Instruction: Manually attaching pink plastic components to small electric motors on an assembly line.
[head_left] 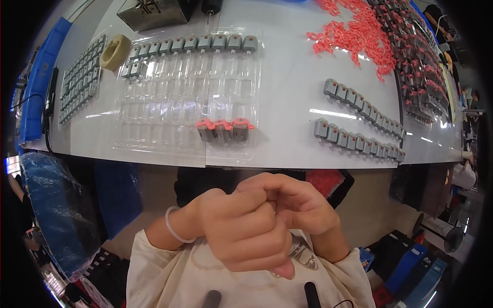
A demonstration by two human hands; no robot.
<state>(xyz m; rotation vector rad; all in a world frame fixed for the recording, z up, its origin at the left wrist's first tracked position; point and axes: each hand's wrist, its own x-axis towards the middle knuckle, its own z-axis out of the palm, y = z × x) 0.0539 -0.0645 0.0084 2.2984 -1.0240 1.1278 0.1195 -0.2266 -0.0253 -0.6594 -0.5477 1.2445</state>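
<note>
Just past the table's front edge, before my chest, both hands are pressed together. My left hand point(246, 231), with a pale bracelet on its wrist, is closed with its fingers curled. My right hand point(305, 205) meets it with bent, pinching fingers. Whatever lies between the fingertips is hidden. Beyond them on the table is a clear plastic tray point(169, 138) with moulded slots. A row of small grey motors point(205, 43) fills its far edge. Three grey motors wearing coral-pink plastic caps point(223, 129) stand at its near right part.
To the right, two slanting rows of grey motors point(354, 141) lie on the white table. Behind them spreads a heap of pink plastic parts point(354, 31), beside stacked trays of capped motors point(416, 77). A tape roll point(114, 53), another motor tray point(81, 79) and a metal box point(156, 13) stand left.
</note>
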